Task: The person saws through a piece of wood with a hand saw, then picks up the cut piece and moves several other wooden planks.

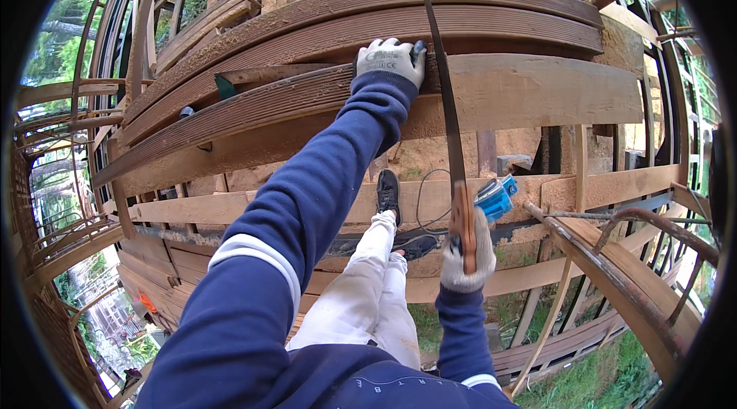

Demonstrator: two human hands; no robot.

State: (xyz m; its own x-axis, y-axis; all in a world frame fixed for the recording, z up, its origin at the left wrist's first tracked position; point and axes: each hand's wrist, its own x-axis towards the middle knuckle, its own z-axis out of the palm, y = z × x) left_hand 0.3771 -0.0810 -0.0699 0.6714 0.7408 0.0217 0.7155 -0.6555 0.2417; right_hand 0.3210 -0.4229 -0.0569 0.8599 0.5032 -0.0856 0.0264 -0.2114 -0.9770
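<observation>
My right hand (470,255), in a pale work glove, is closed round the wooden handle of a handsaw (449,117). The long dark blade points away from me and crosses beside the cut end of a grooved brown deck board (307,96). My left hand (390,60), in a white glove with dark fingertips, grips that board near its right end, fingers over its far edge. Below it runs a smooth, wide plank (545,89). Whether the teeth touch wood I cannot tell.
More grooved boards (491,21) lie beyond my left hand, dusted with sawdust. A blue power tool (497,198) with a cord rests on a beam right of the saw handle. Rusty metal tubing (652,217) stands at right. My feet (388,192) are among open joists.
</observation>
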